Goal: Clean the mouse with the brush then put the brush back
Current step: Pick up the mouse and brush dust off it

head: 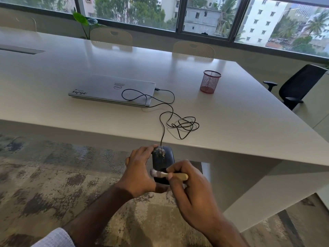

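- A large white table (222, 111) fills the middle of the view, with patterned carpet (53, 175) below its near edge.
- A closed silver laptop (114, 90) lies flat on the table, left of centre.
- A black office chair (299, 86) stands off the table's right end.
- A red mesh pen cup (210, 82) stands upright on the table, well apart from the laptop, to its right.
- A black cable (179, 123) runs from the laptop's right side, loops loosely over the tabletop and drops over the near edge to the mouse.
- The left hand (140, 172) is wrapped around the black mouse (162, 161), holding it in the air just in front of the table edge; pale specks show on the mouse's front end.
- The right hand (188, 189) pinches a small wooden-handled brush (170, 174), its blurred pale bristles lying against the rear of the mouse.
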